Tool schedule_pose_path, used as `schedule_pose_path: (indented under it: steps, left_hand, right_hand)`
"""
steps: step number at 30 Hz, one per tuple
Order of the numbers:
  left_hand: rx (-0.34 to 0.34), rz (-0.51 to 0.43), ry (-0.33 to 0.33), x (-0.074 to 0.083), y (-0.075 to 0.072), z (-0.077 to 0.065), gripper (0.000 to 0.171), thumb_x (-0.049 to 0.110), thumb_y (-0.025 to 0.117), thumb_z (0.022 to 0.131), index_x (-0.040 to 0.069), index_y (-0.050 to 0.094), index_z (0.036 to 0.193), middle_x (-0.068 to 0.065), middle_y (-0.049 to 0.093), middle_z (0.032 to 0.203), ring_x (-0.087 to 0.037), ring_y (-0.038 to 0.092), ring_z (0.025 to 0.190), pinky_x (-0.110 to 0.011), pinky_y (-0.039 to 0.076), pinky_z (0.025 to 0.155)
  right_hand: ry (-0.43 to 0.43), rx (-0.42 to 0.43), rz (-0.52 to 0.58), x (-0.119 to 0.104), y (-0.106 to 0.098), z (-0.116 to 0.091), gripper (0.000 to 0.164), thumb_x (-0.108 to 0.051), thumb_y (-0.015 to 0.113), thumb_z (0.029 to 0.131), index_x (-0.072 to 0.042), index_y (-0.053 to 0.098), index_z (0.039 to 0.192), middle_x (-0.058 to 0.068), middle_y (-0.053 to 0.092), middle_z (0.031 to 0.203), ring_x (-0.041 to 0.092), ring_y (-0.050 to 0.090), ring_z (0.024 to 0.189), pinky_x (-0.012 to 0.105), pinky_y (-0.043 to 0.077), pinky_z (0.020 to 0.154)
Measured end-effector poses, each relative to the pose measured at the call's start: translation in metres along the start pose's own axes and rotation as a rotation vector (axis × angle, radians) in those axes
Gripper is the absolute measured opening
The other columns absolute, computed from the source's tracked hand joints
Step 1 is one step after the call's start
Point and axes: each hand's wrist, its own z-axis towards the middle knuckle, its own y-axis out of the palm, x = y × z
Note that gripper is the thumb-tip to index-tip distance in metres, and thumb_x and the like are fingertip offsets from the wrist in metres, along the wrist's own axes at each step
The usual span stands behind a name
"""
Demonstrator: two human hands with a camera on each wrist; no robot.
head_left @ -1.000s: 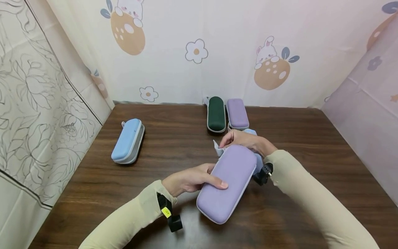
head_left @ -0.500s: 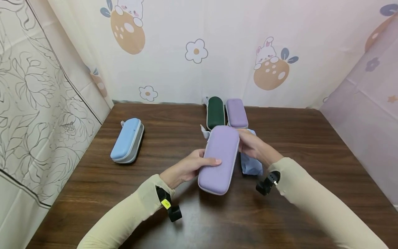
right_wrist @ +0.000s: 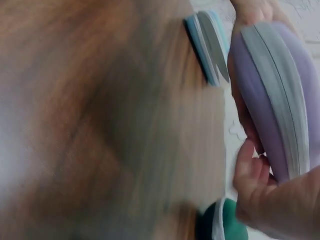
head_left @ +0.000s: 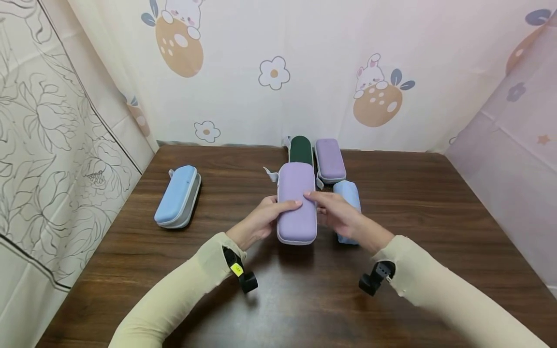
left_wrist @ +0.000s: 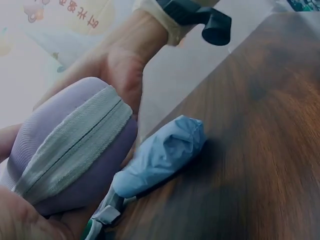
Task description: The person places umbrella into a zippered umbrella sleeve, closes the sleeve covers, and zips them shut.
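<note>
A lilac zippered case [head_left: 297, 224] with a grey zip band is held off the table between both hands, its pale strap [head_left: 271, 175] sticking out at the far left corner. My left hand [head_left: 259, 220] grips its left side, thumb across the top. On the right side my right hand [head_left: 341, 217] pinches it, thumb on top and fingers beneath, as the right wrist view shows. Behind it lies a dark green case [head_left: 301, 151], partly hidden. A smaller purple case [head_left: 330, 161] stands beside the green one. Just past my right hand is a light blue crumpled wrapped bundle [head_left: 348, 193].
A light blue case [head_left: 176, 195] with a grey zip band lies at the left of the brown wooden table [head_left: 209, 309]. Patterned curtains [head_left: 243, 96] rise along the table's back and sides.
The lilac case has moved away from me and leftward, turning upright in line with the green case. My right hand has shifted from its strap end to its right side, uncovering the blue bundle.
</note>
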Motion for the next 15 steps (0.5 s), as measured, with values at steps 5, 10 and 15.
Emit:
schedule_pose_path:
  steps: [5,10,15]
  left_hand:
    - [0.001,-0.013,-0.052,-0.008,-0.006,0.002,0.04,0.014,0.06,0.09,-0.007,0.051,0.122,-0.007,0.066,0.092,-0.018,0.063,0.083,-0.034,0.051,0.077]
    - [0.005,-0.103,-0.077,-0.008,-0.01,0.002,0.043,0.019,0.052,0.094,-0.007,0.047,0.128,-0.008,0.058,0.106,-0.018,0.059,0.089,-0.04,0.05,0.084]
    - [0.024,-0.126,-0.056,0.002,-0.014,0.002,0.046,0.018,0.049,0.095,-0.007,0.042,0.134,-0.01,0.053,0.111,-0.019,0.056,0.094,-0.042,0.047,0.087]
  right_hand:
    - [0.038,0.044,0.006,0.012,0.003,-0.004,0.019,-0.027,0.059,0.093,-0.009,0.061,0.101,-0.001,0.066,0.082,0.014,0.06,0.084,0.037,0.048,0.079]
    - [0.023,0.049,0.027,0.014,0.003,-0.003,0.023,-0.025,0.06,0.093,-0.006,0.058,0.106,-0.001,0.067,0.085,0.014,0.061,0.083,0.038,0.048,0.078]
    - [0.022,0.08,0.031,0.005,0.007,0.002,0.019,-0.024,0.063,0.091,-0.008,0.06,0.101,0.0,0.067,0.082,0.015,0.061,0.081,0.037,0.049,0.075]
